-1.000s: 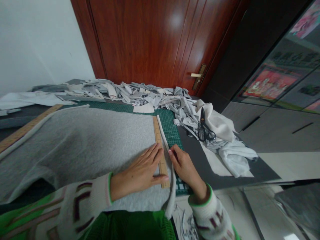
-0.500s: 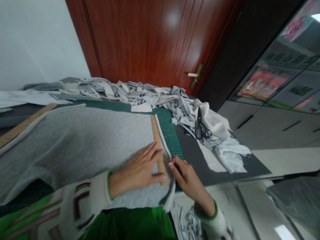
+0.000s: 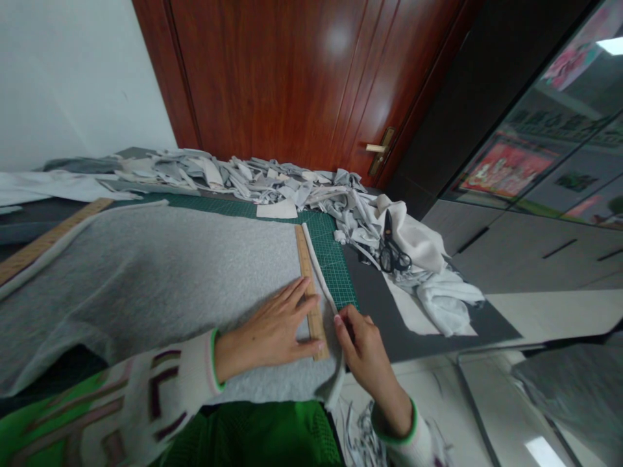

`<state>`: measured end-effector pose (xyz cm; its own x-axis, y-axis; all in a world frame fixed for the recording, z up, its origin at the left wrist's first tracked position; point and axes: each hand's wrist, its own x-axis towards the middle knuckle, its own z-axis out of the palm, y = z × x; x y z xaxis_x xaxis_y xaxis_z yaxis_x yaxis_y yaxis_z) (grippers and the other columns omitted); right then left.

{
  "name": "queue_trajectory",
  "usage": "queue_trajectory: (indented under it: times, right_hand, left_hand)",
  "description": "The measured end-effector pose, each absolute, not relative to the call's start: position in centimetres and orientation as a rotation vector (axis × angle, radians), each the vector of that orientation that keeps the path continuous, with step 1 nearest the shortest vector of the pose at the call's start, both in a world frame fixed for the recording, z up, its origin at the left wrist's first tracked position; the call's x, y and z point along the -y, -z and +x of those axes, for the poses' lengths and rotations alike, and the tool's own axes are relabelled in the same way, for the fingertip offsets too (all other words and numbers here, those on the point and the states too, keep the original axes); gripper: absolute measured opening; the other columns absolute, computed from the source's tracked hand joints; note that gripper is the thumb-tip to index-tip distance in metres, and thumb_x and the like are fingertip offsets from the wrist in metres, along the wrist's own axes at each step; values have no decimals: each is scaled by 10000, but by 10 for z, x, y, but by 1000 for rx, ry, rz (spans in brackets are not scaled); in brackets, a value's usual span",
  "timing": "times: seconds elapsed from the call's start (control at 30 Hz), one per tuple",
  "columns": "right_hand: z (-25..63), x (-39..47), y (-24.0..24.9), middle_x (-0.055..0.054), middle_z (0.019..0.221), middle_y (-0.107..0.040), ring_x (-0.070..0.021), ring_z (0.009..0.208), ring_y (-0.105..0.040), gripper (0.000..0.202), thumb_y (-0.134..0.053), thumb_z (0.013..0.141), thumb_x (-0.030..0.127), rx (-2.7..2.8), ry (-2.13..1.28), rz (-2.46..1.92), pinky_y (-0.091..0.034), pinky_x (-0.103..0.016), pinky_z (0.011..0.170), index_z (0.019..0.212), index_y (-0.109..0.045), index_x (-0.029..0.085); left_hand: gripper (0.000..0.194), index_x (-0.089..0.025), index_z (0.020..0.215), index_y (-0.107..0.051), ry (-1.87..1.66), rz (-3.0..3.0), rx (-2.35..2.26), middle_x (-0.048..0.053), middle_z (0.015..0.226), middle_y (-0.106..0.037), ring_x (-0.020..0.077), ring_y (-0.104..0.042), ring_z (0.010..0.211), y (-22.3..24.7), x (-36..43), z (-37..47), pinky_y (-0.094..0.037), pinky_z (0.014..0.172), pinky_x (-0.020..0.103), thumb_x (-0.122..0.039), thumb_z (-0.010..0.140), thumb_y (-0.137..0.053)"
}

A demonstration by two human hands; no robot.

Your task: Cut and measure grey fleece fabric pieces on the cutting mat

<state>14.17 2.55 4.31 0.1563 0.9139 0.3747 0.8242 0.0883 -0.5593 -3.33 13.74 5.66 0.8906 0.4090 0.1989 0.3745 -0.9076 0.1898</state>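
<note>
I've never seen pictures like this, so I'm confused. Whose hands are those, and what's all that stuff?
There's no robot here, just one person's bare hands. The camera is worn on their head, looking forward and down.

The left hand lies spread across a wooden ruler and grey cloth. The right hand seems to pinch the cloth's curled edge.

Underneath is a green mat on a dark table. A second wooden ruler lies along the cloth's left side. Behind are fabric scraps, with black scissors among them on the right.
</note>
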Motion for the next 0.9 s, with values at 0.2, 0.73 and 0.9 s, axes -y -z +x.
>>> queue_trajectory:
  times: [0.2, 0.73, 0.9]
  right_hand:
    - [138, -26, -39, 2, 714, -574, -177, 669, -544, 237, -345, 1013, 279, 1655, -70, -1810, -336, -287, 664, 816, -465, 225]
    - [146, -35, -32, 0, 640, -574, -199, 591, -579, 240, -336, 994, 271, 1832, -27, -1766, -355, -297, 607, 772, -426, 250]
    - [150, -43, -38, 18, 626, -541, -180, 566, -555, 231, -336, 991, 300, 1882, -174, -1715, -352, -283, 577, 783, -424, 254]
  left_hand:
    - [758, -69, 1364, -487, -337, 2901, -582, 277, 1566, -269, 376, -225, 1465, -56, -136, -42, -319, 1163, 508, -620, 854, -589]
    - [666, -235, 1374, -537, -357, 2861, -660, 145, 1578, -329, 352, -342, 1427, -62, -139, -129, -369, 1131, 510, -628, 843, -620]
    - [621, -259, 1388, -520, -460, 2862, -748, 149, 1586, -310, 381, -370, 1407, -51, -139, -161, -418, 1092, 538, -536, 850, -658]
